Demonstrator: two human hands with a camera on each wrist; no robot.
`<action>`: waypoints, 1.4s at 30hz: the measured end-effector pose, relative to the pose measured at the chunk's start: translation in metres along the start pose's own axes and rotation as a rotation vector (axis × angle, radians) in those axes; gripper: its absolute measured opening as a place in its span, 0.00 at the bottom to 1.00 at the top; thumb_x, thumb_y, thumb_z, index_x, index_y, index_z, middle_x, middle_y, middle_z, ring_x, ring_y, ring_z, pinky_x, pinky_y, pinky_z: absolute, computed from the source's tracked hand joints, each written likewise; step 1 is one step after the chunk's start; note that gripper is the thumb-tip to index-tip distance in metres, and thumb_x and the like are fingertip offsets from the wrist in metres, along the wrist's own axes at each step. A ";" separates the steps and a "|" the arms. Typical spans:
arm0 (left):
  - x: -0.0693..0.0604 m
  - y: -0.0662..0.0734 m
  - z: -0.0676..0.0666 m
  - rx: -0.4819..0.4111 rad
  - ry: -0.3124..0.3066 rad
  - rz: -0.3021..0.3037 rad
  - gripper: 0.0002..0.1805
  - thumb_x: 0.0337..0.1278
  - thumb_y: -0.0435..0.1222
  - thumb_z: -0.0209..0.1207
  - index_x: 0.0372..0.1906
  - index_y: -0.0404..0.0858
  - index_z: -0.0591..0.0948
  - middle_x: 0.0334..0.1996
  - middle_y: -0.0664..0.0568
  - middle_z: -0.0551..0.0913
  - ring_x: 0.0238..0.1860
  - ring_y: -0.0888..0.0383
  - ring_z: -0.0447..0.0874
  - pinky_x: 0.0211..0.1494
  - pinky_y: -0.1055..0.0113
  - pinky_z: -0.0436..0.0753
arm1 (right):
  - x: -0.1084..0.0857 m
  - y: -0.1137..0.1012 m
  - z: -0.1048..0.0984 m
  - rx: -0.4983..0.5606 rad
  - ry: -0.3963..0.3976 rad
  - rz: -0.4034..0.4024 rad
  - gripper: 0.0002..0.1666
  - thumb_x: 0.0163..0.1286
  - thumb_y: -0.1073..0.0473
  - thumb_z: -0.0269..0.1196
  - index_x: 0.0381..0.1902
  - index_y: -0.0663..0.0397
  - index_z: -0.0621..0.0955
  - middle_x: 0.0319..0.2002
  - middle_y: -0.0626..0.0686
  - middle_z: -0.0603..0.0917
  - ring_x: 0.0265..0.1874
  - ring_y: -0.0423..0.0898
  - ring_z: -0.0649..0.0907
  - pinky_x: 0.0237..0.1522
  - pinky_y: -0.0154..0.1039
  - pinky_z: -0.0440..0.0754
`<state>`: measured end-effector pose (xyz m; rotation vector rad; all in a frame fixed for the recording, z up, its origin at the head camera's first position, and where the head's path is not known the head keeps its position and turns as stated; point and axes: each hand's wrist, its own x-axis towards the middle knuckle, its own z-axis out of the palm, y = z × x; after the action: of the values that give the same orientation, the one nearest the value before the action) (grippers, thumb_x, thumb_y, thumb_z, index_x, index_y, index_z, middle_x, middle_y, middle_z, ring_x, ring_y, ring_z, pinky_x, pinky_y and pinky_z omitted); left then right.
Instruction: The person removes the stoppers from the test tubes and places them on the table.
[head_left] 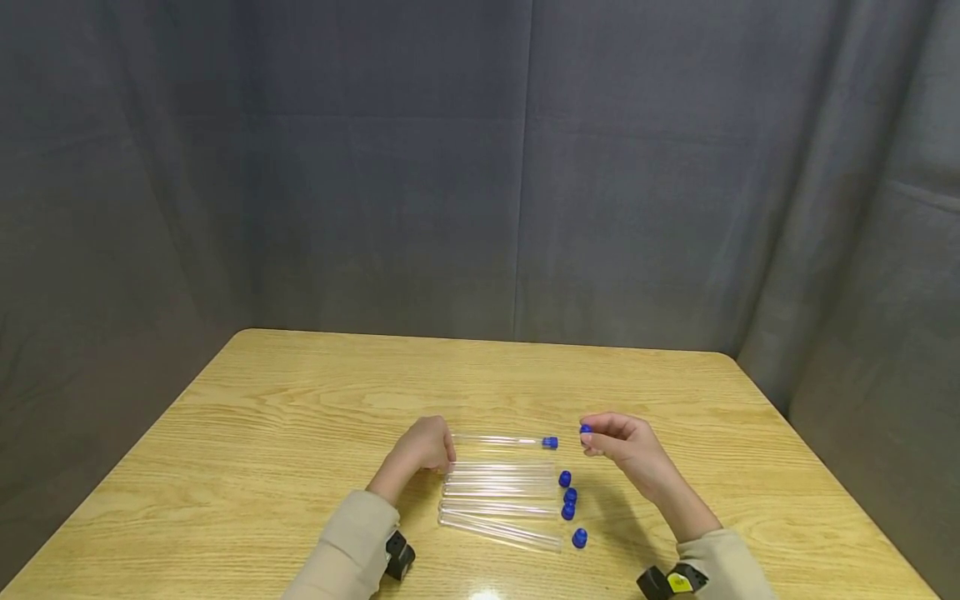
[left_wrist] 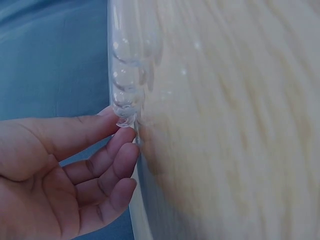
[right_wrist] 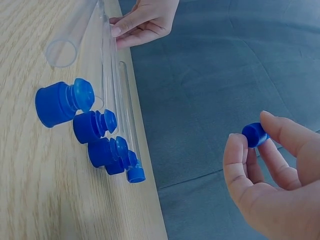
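Several clear test tubes (head_left: 498,490) lie side by side on the table, their open ends to the right. Behind them lies another tube (head_left: 498,440) with a blue cap (head_left: 551,442) in its end. My left hand (head_left: 429,443) is at the rounded left ends; in the left wrist view, its thumb and forefinger pinch the end of one tube (left_wrist: 125,120). My right hand (head_left: 626,447) holds a loose blue cap (right_wrist: 255,135) between thumb and fingertips, raised to the right of the capped tube. Several more blue caps (right_wrist: 55,105) stand near the open ends.
The wooden table (head_left: 300,417) carries everything. Grey cloth (head_left: 390,208) hangs behind it and at both sides. The nearest tube (head_left: 501,530) lies at a slant to the others.
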<state>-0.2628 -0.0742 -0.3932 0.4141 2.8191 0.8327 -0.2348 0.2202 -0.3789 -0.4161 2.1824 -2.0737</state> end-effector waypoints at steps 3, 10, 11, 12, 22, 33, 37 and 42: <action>0.000 -0.002 0.000 -0.016 -0.006 -0.006 0.06 0.37 0.24 0.66 0.18 0.35 0.81 0.11 0.50 0.76 0.11 0.63 0.67 0.14 0.76 0.64 | 0.000 0.001 0.000 -0.005 -0.002 0.004 0.08 0.61 0.68 0.58 0.35 0.50 0.80 0.31 0.49 0.78 0.31 0.44 0.80 0.40 0.41 0.78; 0.001 -0.005 -0.001 -0.037 -0.001 -0.015 0.07 0.38 0.23 0.64 0.18 0.35 0.80 0.10 0.52 0.74 0.11 0.63 0.66 0.13 0.77 0.63 | 0.002 0.003 0.001 -0.012 -0.012 0.006 0.07 0.61 0.68 0.58 0.37 0.55 0.80 0.32 0.50 0.78 0.32 0.44 0.80 0.39 0.40 0.78; 0.001 -0.005 -0.001 -0.039 -0.002 -0.017 0.07 0.38 0.23 0.64 0.17 0.35 0.80 0.10 0.52 0.74 0.11 0.63 0.66 0.13 0.77 0.63 | 0.002 0.003 0.001 -0.013 -0.014 0.008 0.07 0.62 0.68 0.58 0.37 0.56 0.79 0.32 0.50 0.78 0.32 0.44 0.80 0.39 0.40 0.78; 0.001 -0.005 -0.002 -0.045 -0.004 -0.021 0.06 0.38 0.24 0.65 0.18 0.35 0.80 0.11 0.53 0.75 0.11 0.63 0.66 0.13 0.77 0.63 | 0.002 0.002 0.001 -0.013 -0.012 0.014 0.07 0.62 0.68 0.58 0.37 0.57 0.79 0.32 0.50 0.78 0.32 0.43 0.80 0.40 0.40 0.78; 0.000 -0.009 -0.007 -0.103 0.017 -0.078 0.07 0.37 0.26 0.68 0.26 0.32 0.81 0.22 0.51 0.77 0.16 0.59 0.75 0.19 0.72 0.72 | 0.004 0.007 0.002 -0.032 0.001 0.039 0.07 0.61 0.68 0.58 0.38 0.61 0.79 0.33 0.50 0.78 0.33 0.44 0.80 0.41 0.42 0.78; -0.005 -0.014 -0.012 -0.271 0.025 -0.106 0.07 0.41 0.25 0.64 0.30 0.29 0.80 0.20 0.48 0.78 0.20 0.56 0.77 0.24 0.66 0.78 | 0.009 0.009 0.002 -0.059 0.007 0.040 0.09 0.59 0.70 0.59 0.39 0.68 0.77 0.32 0.51 0.79 0.33 0.42 0.81 0.44 0.45 0.77; -0.006 -0.016 -0.014 -0.360 0.021 -0.093 0.08 0.43 0.25 0.63 0.32 0.26 0.79 0.20 0.48 0.79 0.21 0.54 0.79 0.26 0.65 0.80 | 0.012 0.010 0.003 -0.105 -0.001 0.030 0.13 0.58 0.69 0.60 0.40 0.74 0.75 0.31 0.50 0.80 0.32 0.41 0.80 0.42 0.41 0.78; -0.008 -0.017 -0.018 -0.479 0.012 -0.101 0.10 0.45 0.24 0.61 0.36 0.24 0.78 0.24 0.45 0.80 0.24 0.52 0.81 0.31 0.62 0.81 | 0.015 0.014 0.004 -0.199 0.006 0.040 0.16 0.58 0.69 0.60 0.41 0.78 0.74 0.32 0.51 0.80 0.31 0.41 0.79 0.39 0.40 0.78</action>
<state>-0.2635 -0.0994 -0.3869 0.1902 2.5029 1.4326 -0.2502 0.2127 -0.3910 -0.3807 2.3892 -1.8471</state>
